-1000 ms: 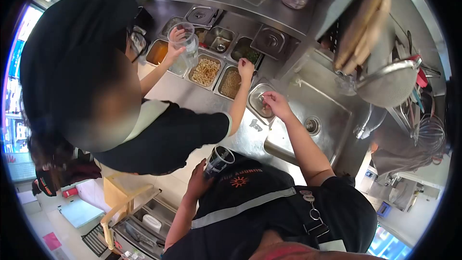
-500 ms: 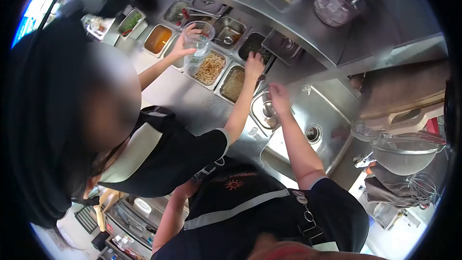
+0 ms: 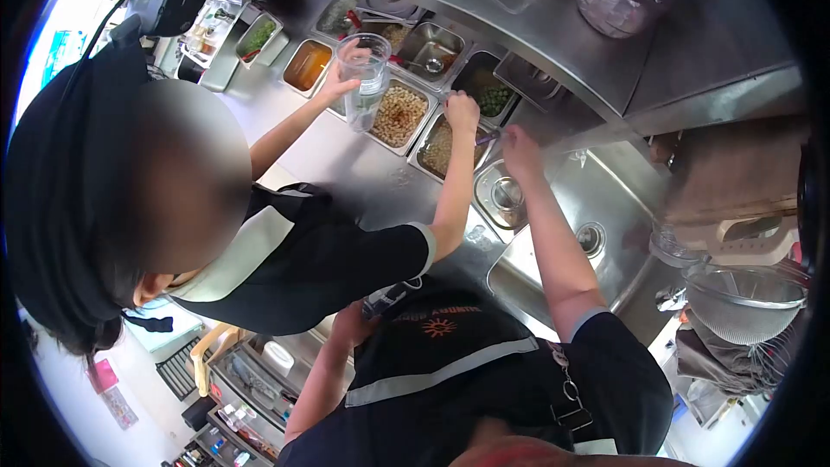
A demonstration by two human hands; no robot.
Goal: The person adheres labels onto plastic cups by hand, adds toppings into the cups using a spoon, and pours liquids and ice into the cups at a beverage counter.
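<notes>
My right hand is closed above the sink's near-left corner, its fingertips at the end of a thin-handled utensil. The utensil leans over a metal pan of pale grains; its far end is hidden. Low beside my apron, my left hand is by a co-worker's elbow and a dark strap or device; its fingers are mostly hidden. The co-worker's left hand holds a clear plastic cup. Their right hand is pinched over the edge of the grain pan.
Around these stand pans of beige cubes, green pieces and orange liquid. A lidded round container sits left of the sink. A steel shelf overhangs the pans; a strainer is at right.
My right hand has moved slightly up toward the grain pan and the utensil. The co-worker's right hand has drawn back from the green-pieces pan. The whole view has shifted.
</notes>
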